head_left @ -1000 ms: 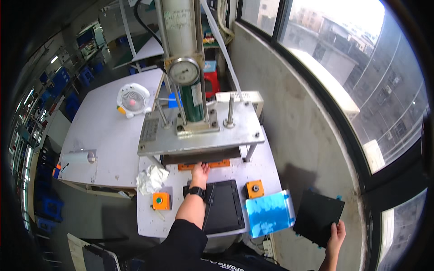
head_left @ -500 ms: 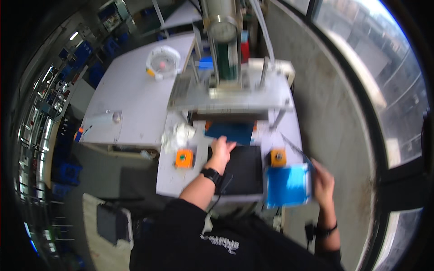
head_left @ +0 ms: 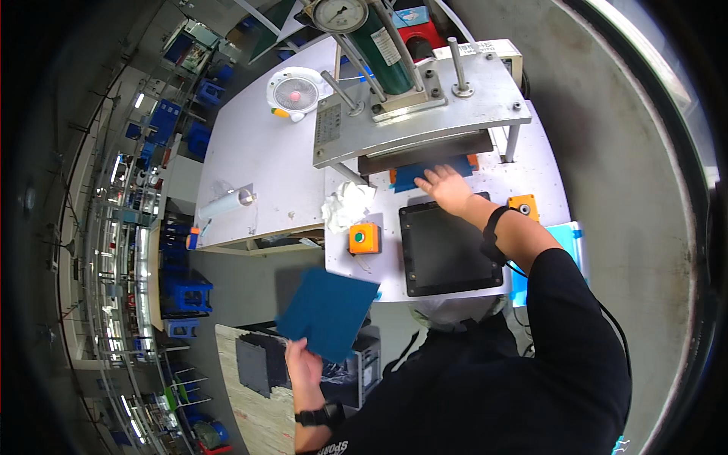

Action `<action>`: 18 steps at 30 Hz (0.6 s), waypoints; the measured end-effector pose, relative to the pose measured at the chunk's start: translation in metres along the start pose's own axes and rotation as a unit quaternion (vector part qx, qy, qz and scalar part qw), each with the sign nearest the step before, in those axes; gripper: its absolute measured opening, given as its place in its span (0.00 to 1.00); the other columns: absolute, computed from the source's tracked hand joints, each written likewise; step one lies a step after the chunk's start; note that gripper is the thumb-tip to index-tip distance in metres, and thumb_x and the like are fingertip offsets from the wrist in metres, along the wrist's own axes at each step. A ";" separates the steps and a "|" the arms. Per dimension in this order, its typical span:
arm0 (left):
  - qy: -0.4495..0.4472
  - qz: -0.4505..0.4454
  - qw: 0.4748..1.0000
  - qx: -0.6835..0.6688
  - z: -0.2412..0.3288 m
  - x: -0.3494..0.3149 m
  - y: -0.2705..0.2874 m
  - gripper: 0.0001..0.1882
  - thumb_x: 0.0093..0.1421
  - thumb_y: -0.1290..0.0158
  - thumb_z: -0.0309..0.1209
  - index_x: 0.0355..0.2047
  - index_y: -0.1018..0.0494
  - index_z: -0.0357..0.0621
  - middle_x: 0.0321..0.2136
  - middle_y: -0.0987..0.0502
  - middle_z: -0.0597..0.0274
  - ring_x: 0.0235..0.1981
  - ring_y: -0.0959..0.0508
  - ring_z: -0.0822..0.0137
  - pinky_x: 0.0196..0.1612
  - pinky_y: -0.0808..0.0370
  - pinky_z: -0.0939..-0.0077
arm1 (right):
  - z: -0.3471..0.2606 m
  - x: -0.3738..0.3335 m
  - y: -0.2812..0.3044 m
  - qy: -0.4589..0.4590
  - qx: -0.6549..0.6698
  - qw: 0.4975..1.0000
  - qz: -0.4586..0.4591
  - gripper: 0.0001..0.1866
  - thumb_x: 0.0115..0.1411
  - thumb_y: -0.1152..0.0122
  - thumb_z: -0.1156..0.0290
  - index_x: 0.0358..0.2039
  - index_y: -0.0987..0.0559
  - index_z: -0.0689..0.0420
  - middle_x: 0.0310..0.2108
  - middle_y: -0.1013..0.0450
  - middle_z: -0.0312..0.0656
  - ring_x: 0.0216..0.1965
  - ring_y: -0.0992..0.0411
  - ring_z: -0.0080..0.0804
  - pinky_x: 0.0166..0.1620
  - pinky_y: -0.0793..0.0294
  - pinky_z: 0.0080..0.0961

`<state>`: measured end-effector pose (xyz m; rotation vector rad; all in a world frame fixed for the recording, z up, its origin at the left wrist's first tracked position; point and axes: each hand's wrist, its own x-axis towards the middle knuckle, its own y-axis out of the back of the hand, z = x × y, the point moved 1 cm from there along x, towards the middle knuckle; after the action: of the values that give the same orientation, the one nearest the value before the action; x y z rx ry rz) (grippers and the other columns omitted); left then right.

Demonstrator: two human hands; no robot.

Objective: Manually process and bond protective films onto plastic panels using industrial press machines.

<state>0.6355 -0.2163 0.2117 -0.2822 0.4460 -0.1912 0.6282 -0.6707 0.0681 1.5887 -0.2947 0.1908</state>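
Observation:
My left hand (head_left: 303,364) pinches the near edge of a dark blue square sheet (head_left: 330,315), holding it out at the lower left, beyond the table's front edge. Under the raised upper plate of a metal press (head_left: 425,121) lies another dark blue sheet (head_left: 410,176) with orange pieces at its sides. My right hand (head_left: 447,188) reaches across to this sheet, fingers spread over its near edge. Below the right forearm is a black framed plate (head_left: 447,246) on the table.
Orange button boxes (head_left: 365,238) (head_left: 523,205) flank the black plate. Crumpled white cloth (head_left: 349,205) lies left of the press. Bright blue sheets (head_left: 565,239) sit at the right, partly behind my arm. A fan (head_left: 296,95) and a clear roll (head_left: 226,203) rest on the left table.
My left hand has gone from the press to the lower left, now with a dark blue sheet. My right hand has left the bright blue sheets for the press. The view has turned.

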 end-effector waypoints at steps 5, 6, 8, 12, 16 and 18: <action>0.003 0.146 0.989 0.004 -0.017 -0.041 0.073 0.21 0.51 0.53 0.24 0.47 0.34 0.39 0.42 0.28 0.54 0.42 0.25 0.58 0.43 0.25 0.60 | 0.024 0.029 -0.048 -0.085 -0.005 0.993 -0.079 0.24 0.57 0.53 0.69 0.56 0.30 0.43 0.56 0.36 0.44 0.58 0.39 0.47 0.62 0.48 0.46; 0.009 0.193 0.981 0.003 -0.021 -0.046 0.085 0.19 0.51 0.53 0.24 0.45 0.33 0.40 0.40 0.27 0.54 0.38 0.24 0.57 0.39 0.23 0.59 | 0.028 0.033 -0.055 -0.098 0.013 0.991 -0.088 0.24 0.58 0.54 0.70 0.56 0.30 0.43 0.57 0.37 0.43 0.59 0.39 0.44 0.63 0.51 0.46; 0.007 0.228 0.973 0.023 -0.031 -0.052 0.106 0.17 0.51 0.53 0.23 0.43 0.34 0.41 0.37 0.27 0.55 0.35 0.24 0.57 0.36 0.23 0.58 | 0.037 0.043 -0.071 -0.141 0.048 0.978 -0.144 0.26 0.59 0.57 0.71 0.60 0.35 0.41 0.60 0.39 0.40 0.61 0.41 0.37 0.65 0.58 0.46; 0.021 0.265 0.962 0.060 -0.037 -0.058 0.118 0.11 0.51 0.54 0.24 0.37 0.32 0.39 0.35 0.26 0.55 0.35 0.24 0.58 0.39 0.24 0.57 | 0.035 0.052 -0.054 -0.172 0.084 0.953 -0.235 0.28 0.61 0.60 0.73 0.63 0.40 0.40 0.62 0.43 0.40 0.64 0.46 0.38 0.65 0.59 0.45; 0.009 0.265 0.963 0.047 -0.041 -0.055 0.108 0.10 0.51 0.53 0.24 0.36 0.32 0.40 0.34 0.26 0.55 0.33 0.24 0.58 0.36 0.23 0.59 | 0.039 0.048 -0.055 -0.183 0.053 0.952 -0.240 0.29 0.60 0.61 0.74 0.63 0.42 0.40 0.63 0.44 0.41 0.64 0.47 0.39 0.64 0.57 0.49; 0.011 0.249 0.968 0.038 -0.042 -0.048 0.100 0.08 0.51 0.52 0.24 0.34 0.33 0.41 0.32 0.26 0.55 0.31 0.24 0.59 0.33 0.23 0.63 | 0.033 0.048 -0.047 -0.178 0.023 0.960 -0.216 0.29 0.59 0.59 0.74 0.62 0.40 0.42 0.61 0.42 0.42 0.62 0.44 0.38 0.62 0.52 0.50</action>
<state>0.5860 -0.1197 0.1640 -0.0866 0.5176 0.2809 0.6863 -0.7062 0.0367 1.6905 -0.2134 -0.4321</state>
